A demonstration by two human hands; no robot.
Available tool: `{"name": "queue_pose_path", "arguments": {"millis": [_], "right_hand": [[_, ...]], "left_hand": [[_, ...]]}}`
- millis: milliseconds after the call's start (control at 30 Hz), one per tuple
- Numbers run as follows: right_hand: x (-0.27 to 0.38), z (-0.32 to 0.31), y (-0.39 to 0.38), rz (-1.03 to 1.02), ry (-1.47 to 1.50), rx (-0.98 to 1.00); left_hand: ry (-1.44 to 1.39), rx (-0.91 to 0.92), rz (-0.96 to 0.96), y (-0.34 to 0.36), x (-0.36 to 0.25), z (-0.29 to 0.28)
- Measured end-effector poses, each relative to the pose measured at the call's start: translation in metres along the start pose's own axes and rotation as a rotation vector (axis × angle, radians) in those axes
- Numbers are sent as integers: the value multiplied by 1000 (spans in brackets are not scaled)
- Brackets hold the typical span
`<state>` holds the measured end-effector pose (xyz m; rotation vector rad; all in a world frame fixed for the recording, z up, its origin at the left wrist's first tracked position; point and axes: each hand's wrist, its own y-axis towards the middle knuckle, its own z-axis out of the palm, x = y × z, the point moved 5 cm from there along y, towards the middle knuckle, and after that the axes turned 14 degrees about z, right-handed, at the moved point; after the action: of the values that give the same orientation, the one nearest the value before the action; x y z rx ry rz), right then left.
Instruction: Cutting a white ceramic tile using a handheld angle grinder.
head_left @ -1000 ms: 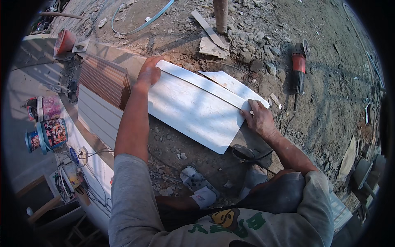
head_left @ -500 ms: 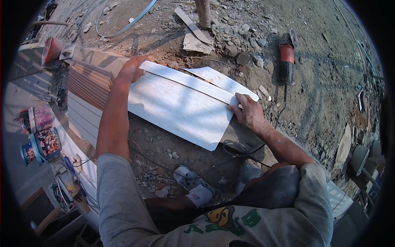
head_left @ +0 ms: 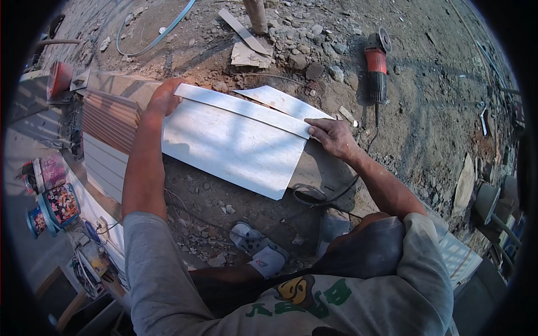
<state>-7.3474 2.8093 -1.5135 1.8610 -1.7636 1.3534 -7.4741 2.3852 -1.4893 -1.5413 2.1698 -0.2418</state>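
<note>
A narrow white tile strip (head_left: 241,111) lies along the far edge of a larger white tile (head_left: 230,147). My left hand (head_left: 165,98) is closed round the strip's left end, its fingertips partly hidden. At the other end, my right hand (head_left: 334,137) pinches the strip, with the thumb on the near side and the fingers over the far edge. Just beyond the strip, a white tile offcut (head_left: 286,101) with a slanted edge shows partly. Whether the strip rests flat on the larger tile I cannot tell.
A red and black angle grinder (head_left: 376,70) lies on the dirt at far right, its cord running toward my right arm. Stacked tiles (head_left: 109,120) stand left of my left arm, near paint buckets (head_left: 61,204). A wooden post (head_left: 256,17) rises at the far side.
The whole view has shifted slightly, so things appear farther left and mostly higher. Both hands keep their hold on the strip, which stays along the larger tile's far edge.
</note>
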Motion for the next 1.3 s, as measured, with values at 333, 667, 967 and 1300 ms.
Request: {"name": "queue_pose_path", "arguments": {"millis": [333, 667, 967, 1300], "right_hand": [[-2, 4, 6, 250, 327, 177], [6, 8, 0, 264, 366, 151], [11, 21, -4, 299, 466, 174], [7, 23, -10, 288, 533, 206]], "left_hand": [[260, 69, -168, -9, 6, 13], [-197, -13, 128, 6, -102, 0], [-174, 174, 248, 5, -140, 26], [-253, 288, 106, 8, -144, 25]]}}
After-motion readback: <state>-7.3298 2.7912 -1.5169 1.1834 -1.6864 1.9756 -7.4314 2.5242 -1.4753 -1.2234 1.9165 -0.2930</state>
